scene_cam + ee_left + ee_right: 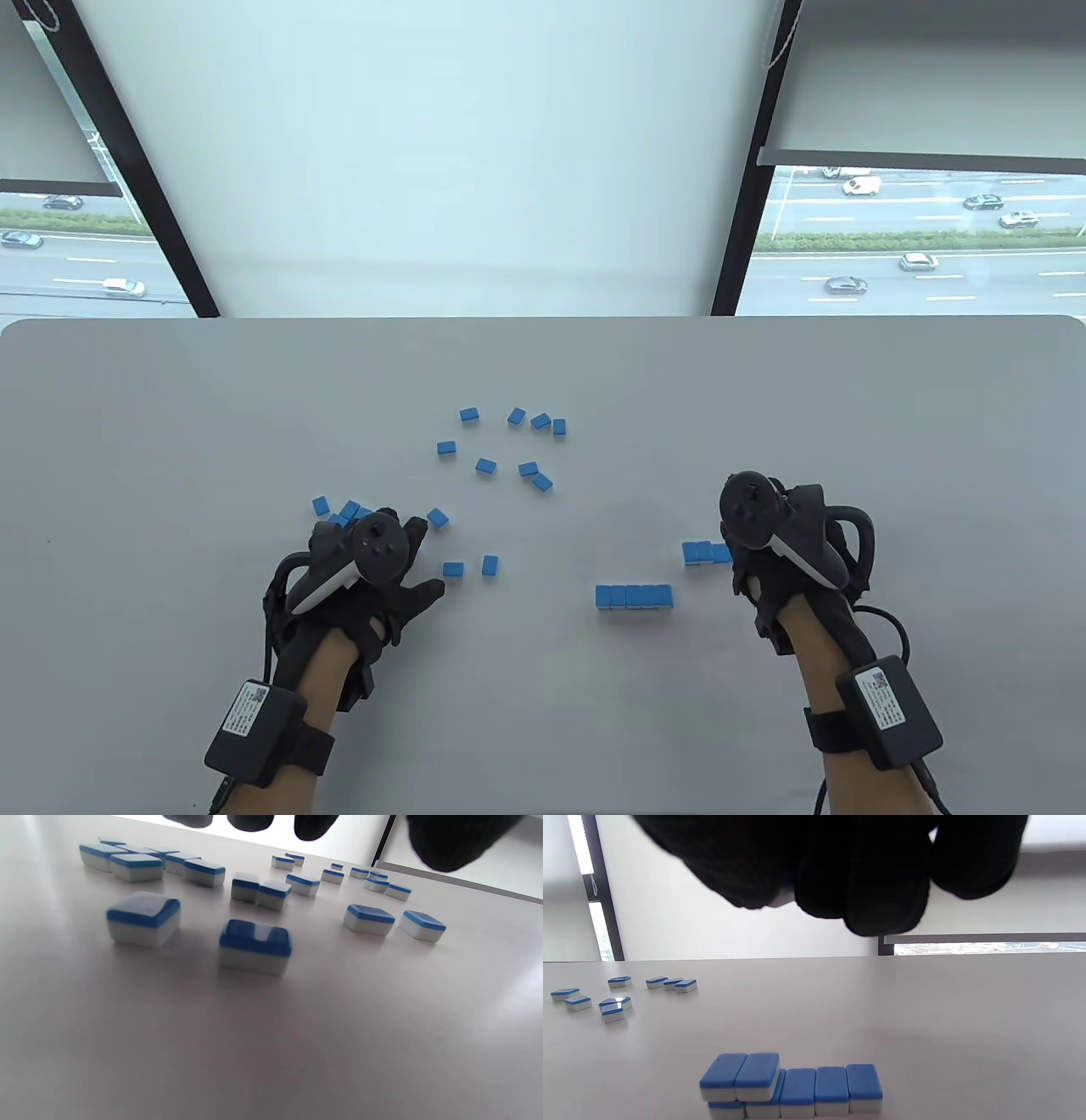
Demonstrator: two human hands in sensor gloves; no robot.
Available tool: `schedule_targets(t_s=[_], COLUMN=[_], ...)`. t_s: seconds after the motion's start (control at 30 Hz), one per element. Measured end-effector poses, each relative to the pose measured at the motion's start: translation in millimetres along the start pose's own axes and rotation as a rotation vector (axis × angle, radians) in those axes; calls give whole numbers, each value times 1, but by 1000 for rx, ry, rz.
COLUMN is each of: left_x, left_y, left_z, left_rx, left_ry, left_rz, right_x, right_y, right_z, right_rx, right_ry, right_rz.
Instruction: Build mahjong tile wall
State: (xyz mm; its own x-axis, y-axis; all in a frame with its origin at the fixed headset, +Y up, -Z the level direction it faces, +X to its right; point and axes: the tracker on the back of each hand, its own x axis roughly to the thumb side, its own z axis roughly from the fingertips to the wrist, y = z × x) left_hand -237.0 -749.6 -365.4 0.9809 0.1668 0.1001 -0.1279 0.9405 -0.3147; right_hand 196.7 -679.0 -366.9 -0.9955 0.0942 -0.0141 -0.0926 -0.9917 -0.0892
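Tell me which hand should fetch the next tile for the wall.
Left, probably. The left hand hovers open among the loose tiles, several just beyond its fingertips. The right hand is over the stacked row, fingers curled, far from the scatter.

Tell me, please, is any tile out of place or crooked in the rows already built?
Yes. In the stacked row under the right hand, the two upper tiles sit shifted and slightly turned, overhanging the lower ones. The flat five-tile row looks straight.
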Motion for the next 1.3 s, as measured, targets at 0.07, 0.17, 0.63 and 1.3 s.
schedule_targets(t_s=[0.07, 0.17, 0.63, 1.3], left_x=[0, -2, -3, -2], left_y=[-1, -4, -6, -2], left_z=[0, -2, -2, 0], left_rx=[-3, -14, -36, -28], left_ry=[2, 8, 21, 24], left_rz=[-2, 2, 10, 9], right_x=[-3, -4, 0, 0], right_y=[11, 35, 67, 54], right_z=[0, -4, -11, -3], right_rx=[9, 74, 154, 115], right_ry=[11, -2, -37, -30], right_rz=[18, 78, 145, 48])
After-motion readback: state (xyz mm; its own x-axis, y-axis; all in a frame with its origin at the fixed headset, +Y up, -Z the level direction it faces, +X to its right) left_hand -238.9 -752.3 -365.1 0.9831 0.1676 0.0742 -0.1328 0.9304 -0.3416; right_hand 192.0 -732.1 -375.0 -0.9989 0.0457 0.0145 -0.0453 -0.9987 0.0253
